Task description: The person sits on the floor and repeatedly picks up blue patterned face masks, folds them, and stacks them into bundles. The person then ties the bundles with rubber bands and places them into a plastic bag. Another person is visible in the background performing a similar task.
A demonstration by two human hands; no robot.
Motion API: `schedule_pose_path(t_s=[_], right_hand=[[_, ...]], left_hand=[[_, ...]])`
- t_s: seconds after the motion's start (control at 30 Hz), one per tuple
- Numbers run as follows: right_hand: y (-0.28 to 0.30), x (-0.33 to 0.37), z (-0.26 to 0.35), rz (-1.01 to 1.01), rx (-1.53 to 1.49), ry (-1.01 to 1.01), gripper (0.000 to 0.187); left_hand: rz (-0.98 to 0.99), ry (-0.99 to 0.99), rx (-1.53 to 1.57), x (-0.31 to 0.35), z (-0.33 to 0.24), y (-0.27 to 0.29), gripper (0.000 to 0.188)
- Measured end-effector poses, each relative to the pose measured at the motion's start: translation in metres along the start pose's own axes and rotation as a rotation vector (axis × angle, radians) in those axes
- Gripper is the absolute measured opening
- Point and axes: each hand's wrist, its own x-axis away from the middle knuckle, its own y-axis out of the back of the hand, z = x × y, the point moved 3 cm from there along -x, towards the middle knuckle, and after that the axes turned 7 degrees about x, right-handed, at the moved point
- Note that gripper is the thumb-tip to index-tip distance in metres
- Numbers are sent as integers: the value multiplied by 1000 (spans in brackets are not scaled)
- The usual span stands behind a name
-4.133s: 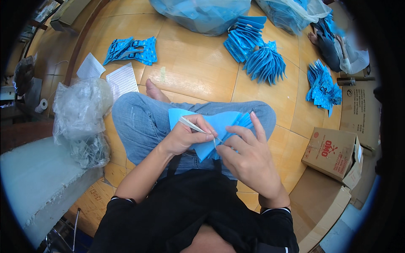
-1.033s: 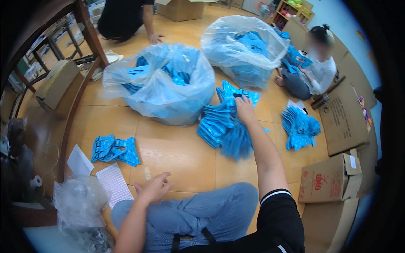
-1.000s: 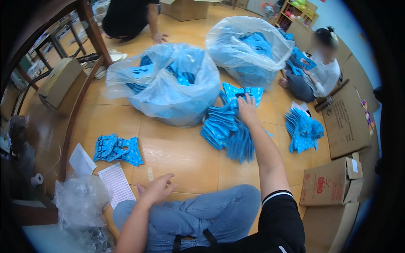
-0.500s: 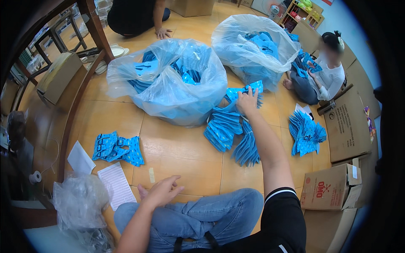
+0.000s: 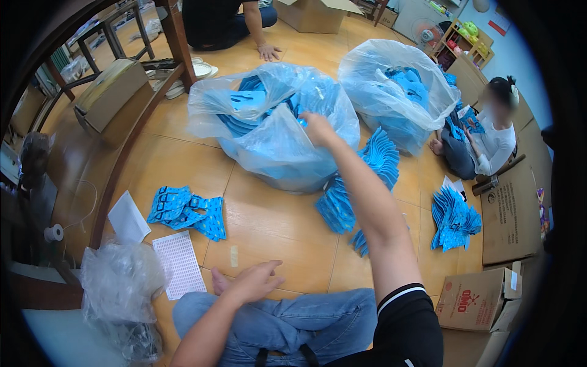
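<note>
My right hand reaches over the near edge of a large clear plastic bag filled with blue printed pieces. Its fingers look curled at the bag's opening, and what they grip is hidden. Beneath my right forearm, fanned stacks of blue patterned pieces lie on the floor, partly covered by the arm. Above my crossed legs hovers my left hand, holding nothing, its fingers stretched out to the right.
A second bag of blue pieces stands behind right, near a seated person. Blue bundles lie left and right. A printed sheet and crumpled plastic are at my left, cardboard boxes at my right.
My right hand has gone from the blue stack to the opening of the near bag, further left. The stack it touched now lies fanned out. My left hand stays low, fingers out.
</note>
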Motion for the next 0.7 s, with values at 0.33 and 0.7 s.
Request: schedule_pose_path(t_s=[0.33, 0.7], right_hand=[[-55, 52, 72, 57, 192, -114, 41], [23, 113, 67, -608, -135, -307, 22]], left_hand=[[-14, -161, -5, 8, -7, 1, 50], [-64, -204, -11, 12, -6, 3, 49]])
